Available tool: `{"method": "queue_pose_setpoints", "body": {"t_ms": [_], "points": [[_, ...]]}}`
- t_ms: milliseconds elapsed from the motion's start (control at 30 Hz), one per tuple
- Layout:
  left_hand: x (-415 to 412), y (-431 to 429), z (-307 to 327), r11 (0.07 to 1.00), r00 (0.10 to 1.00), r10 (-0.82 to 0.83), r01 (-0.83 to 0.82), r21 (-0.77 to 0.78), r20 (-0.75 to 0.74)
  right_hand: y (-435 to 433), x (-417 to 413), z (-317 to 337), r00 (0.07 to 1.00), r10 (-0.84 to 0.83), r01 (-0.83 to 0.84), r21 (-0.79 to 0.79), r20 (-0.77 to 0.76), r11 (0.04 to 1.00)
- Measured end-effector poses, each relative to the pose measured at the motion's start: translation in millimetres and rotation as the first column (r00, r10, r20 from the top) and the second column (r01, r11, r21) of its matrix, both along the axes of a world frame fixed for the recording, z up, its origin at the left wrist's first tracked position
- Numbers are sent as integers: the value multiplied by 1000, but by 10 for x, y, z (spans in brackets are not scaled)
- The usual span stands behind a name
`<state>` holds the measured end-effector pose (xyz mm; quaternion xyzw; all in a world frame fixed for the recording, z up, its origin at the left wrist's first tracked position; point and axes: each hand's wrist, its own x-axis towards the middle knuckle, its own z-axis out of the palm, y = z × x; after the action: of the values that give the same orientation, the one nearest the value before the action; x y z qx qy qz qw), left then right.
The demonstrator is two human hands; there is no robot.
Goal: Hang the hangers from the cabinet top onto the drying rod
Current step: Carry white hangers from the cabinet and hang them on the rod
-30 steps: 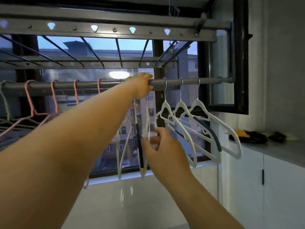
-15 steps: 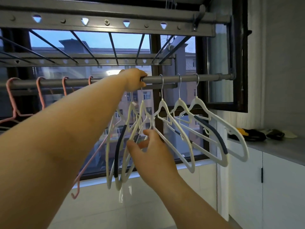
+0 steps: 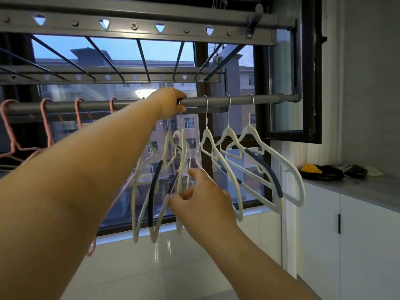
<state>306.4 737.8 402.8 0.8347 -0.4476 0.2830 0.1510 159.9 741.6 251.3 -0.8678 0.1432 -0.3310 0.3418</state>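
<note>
The left hand is up at the drying rod, near its middle, with the fingers curled over the bar just where the wire hooks of a bunch of white hangers run up. Whether those hooks are already seated on the rod or are pinned under the fingers cannot be told. Lower down, the right hand pinches the shoulder arms of that bunch between thumb and fingers, loosely rather than in a full fist, apparently to sort one from the others. Three white hangers already hang apart from one another toward the right end of the rod, and pink hangers hang toward its left end. The hangers look light and stiff: thin plastic frames with dark non-slip strips on the shoulders and slim metal hooks. They will likely snag and nest in each other, so each is best taken at the neck just under the hook and lifted clear. The counter at the right carries only a yellow and black heap near its back edge; no hangers show on it. No open container is in view, and the cabinet doors below are closed, hiding any contents.
</note>
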Motion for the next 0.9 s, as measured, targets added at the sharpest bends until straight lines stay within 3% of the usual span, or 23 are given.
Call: {"method": "queue_pose_setpoints", "body": {"t_ms": [133, 900], "points": [[32, 20, -2, 1000, 1000, -2, 2, 2, 19, -41, -53, 14, 999, -52, 51, -100, -16, 994], [-69, -34, -8, 998, 999, -26, 25, -64, -21, -131, -266, -94, 983, -75, 111, -222, 166, 969]]}}
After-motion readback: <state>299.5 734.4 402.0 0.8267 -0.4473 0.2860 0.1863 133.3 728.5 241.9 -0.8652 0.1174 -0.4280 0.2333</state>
